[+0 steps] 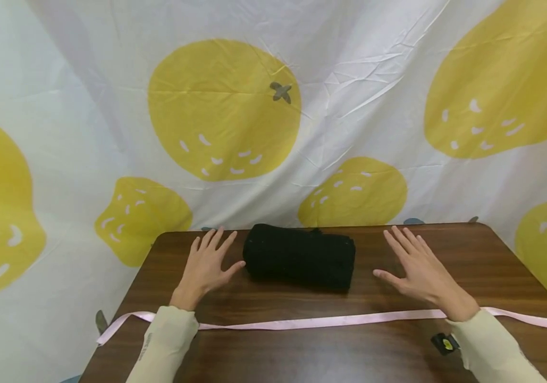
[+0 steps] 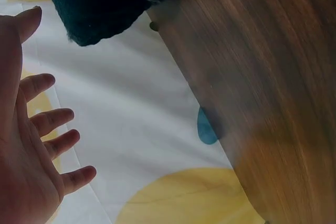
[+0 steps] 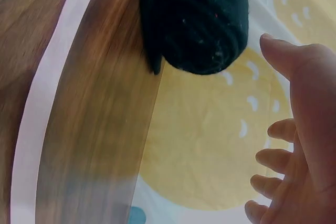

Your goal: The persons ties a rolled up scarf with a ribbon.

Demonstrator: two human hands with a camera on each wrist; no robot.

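– Head view: what on the brown worktop [image 1: 263,356]?

– Black cloth roll [image 1: 298,256] on its side, close to the middle of the far edge. Left hand [image 1: 206,271] just beside its left end, with straight, widely spread fingers. Right hand [image 1: 419,271] apart from its other end, between there and the far right corner, with straight, slightly fanned fingers and thumb held well out.

– Resting on the wood, or above it?

– Cannot tell.

– And nearer?

– Pale pink ribbon [image 1: 302,323] from the left edge almost to the right edge, passing beneath both forearms. Beyond the far edge, white sheet [image 1: 364,53] with a yellow fruit print.

– Left wrist view next?

– Palm in sight, with four fingers spread and a small gap between thumb and roll.

– Right wrist view?

– Spiral layers at the roll's end, close to the worktop's far edge. Thumb near it, yet apart; fingers with narrow gaps between. Ribbon roughly alongside that same far edge, farther in on the wood.
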